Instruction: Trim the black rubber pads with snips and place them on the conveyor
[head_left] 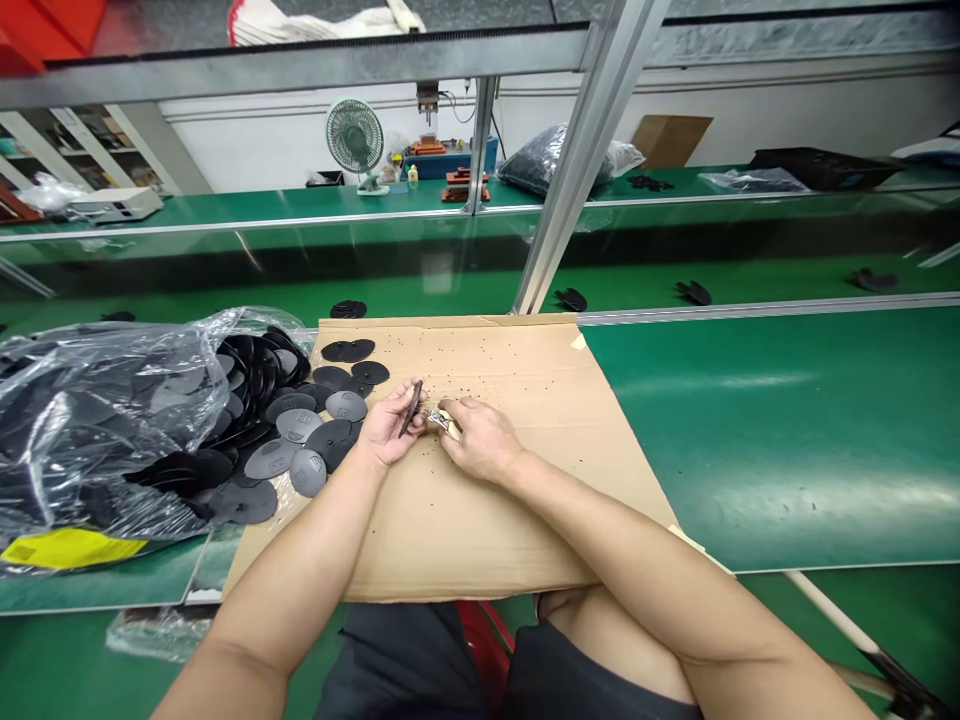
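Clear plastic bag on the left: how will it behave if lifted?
The bag would probably sag and shift, as it looks thin and wrinkled. It may spill: its right end seems open, with black discs spread onto the cardboard. Likely heavyish too, given how many discs show through it.

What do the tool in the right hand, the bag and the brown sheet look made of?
Tool: shiny silver head, likely metal; pale yellow grip, perhaps plastic. Bag: likely glossy plastic film, transparent and crinkled. Brown sheet: seemingly cardboard, matte tan with a creased far edge.
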